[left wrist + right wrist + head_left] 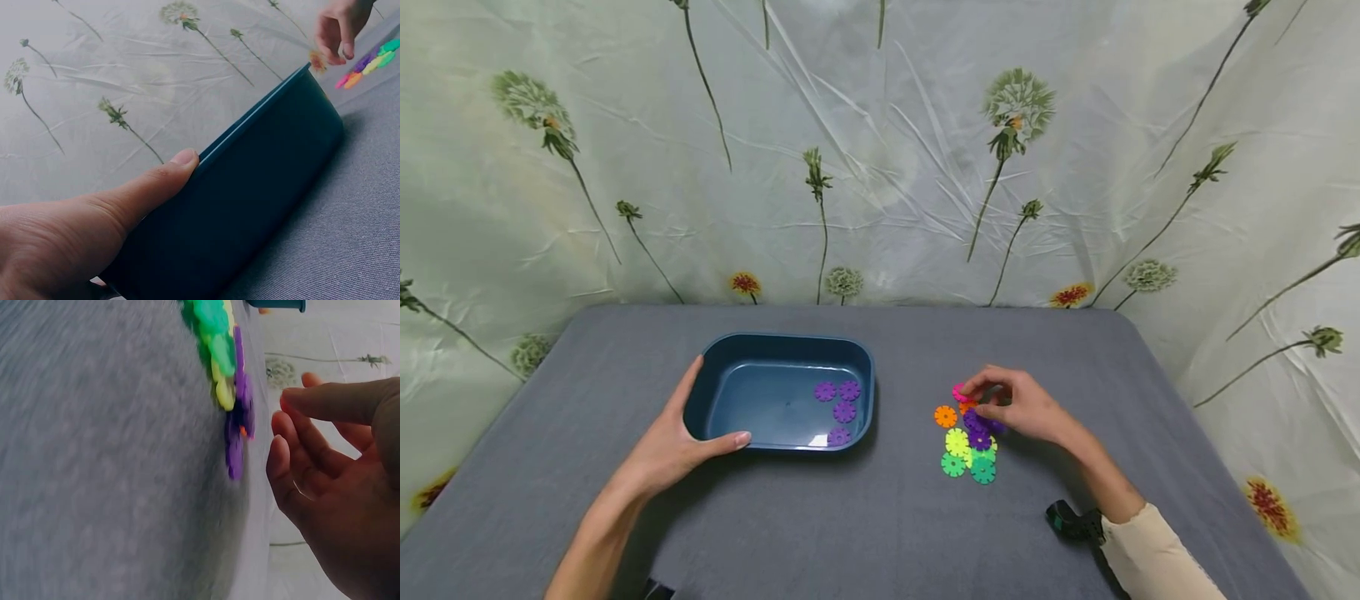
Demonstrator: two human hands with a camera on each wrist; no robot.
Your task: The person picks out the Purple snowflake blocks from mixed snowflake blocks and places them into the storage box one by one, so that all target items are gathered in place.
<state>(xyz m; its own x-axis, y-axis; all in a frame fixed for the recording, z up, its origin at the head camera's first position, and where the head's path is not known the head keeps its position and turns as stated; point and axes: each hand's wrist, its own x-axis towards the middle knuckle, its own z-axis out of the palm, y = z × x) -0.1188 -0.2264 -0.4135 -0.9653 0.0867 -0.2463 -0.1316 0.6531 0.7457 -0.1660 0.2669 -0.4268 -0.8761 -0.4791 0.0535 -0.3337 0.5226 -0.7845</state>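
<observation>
My left hand (662, 446) grips the near left corner of a dark blue plastic tub (715, 406), its thumb along the front rim and its fingers at the left side. Inside the tub, toward the right, lie several purple snowflake discs (844, 412). My right hand (1026, 406) hovers just over a loose pile of such discs, fingers loosely bent and nothing visible between them in the right wrist view. Purple discs (234, 450) top the pile. Around them are an orange disc (945, 417), a yellow disc (957, 442), green discs (983, 471) and a partly covered pink disc (958, 392).
A grey cloth (880, 525) covers the table. Behind it hangs a pale curtain (880, 167) printed with dandelions. A black strap-like device (1071, 522) sits by the right sleeve (1153, 558). The tub stands left of the pile, with bare cloth between them.
</observation>
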